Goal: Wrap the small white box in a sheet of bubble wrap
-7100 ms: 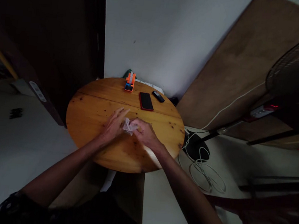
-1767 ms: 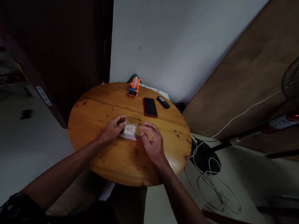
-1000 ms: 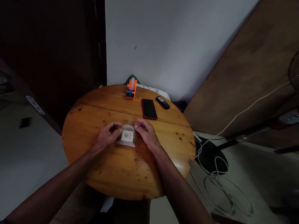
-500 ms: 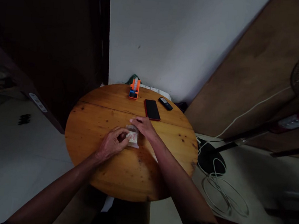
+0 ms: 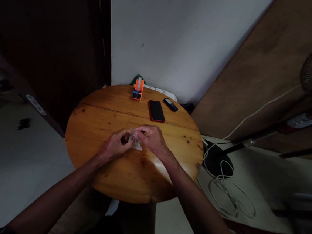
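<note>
A small pale packet (image 5: 137,143) with reddish print and a clear plastic wrap lies low over the middle of the round wooden table (image 5: 96,125). My left hand (image 5: 116,142) grips its left side, thumb at the near face and fingers curled at the far edge. From the right, my right hand (image 5: 153,138) pinches the wrap at the packet's far side with thumb and forefinger. Fingertips of both hands almost meet there and cover part of the packet. What is inside the wrap is too small to tell.
Toward the back stand an orange and blue tape dispenser (image 5: 138,89), a red-edged phone (image 5: 156,111) and a dark handset (image 5: 170,104). Behind the table is a white wall (image 5: 164,39). On the floor at right are a fan's base (image 5: 218,159) and a coiled pale cable (image 5: 231,195).
My right hand has come nearer and turned in, now pinching the wrap's far edge. The wrap is folded more over the packet. The view has shifted slightly.
</note>
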Demonstrator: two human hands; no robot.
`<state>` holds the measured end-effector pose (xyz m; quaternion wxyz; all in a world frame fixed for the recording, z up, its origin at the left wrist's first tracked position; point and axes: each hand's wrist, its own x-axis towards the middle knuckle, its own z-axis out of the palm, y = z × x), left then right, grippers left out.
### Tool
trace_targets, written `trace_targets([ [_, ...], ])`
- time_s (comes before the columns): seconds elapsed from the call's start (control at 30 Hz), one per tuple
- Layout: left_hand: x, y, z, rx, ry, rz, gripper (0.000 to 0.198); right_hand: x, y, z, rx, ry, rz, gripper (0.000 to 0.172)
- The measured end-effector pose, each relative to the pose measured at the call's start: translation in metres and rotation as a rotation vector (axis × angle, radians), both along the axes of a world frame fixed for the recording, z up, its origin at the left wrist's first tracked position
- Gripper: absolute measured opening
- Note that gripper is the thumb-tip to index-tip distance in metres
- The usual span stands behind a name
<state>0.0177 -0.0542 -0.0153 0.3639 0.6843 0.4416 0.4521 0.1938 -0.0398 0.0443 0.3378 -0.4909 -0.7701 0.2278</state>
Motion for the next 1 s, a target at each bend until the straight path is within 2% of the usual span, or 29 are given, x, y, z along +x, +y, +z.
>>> trace_targets([
  [0.2, -0.002, -0.001, 0.009, -0.073, -0.073, -0.044, 0.018, -0.001, -0.030, -0.008, 0.325, -0.302, 0.027, 0.022],
  [0.33, -0.005, -0.002, 0.015, -0.095, -0.113, -0.097, 0.021, -0.004, -0.038, -0.012, 0.412, -0.423, 0.016, 0.029],
  [0.53, -0.005, 0.000, 0.013, -0.107, -0.105, -0.107, 0.022, -0.003, -0.041, -0.011, 0.451, -0.517, 0.040, 0.030],
  [0.67, -0.005, 0.001, 0.014, -0.146, -0.127, -0.129, 0.021, -0.008, -0.052, -0.013, 0.450, -0.547, 0.042, 0.027],
  [0.8, -0.007, 0.001, 0.016, -0.167, -0.114, -0.142, 0.023, -0.012, -0.064, -0.014, 0.415, -0.628, 0.030, 0.039],
  [1.0, -0.010, 0.003, 0.014, -0.175, -0.160, -0.170, 0.026, -0.008, -0.064, -0.021, 0.401, -0.604, 0.028, 0.041],
])
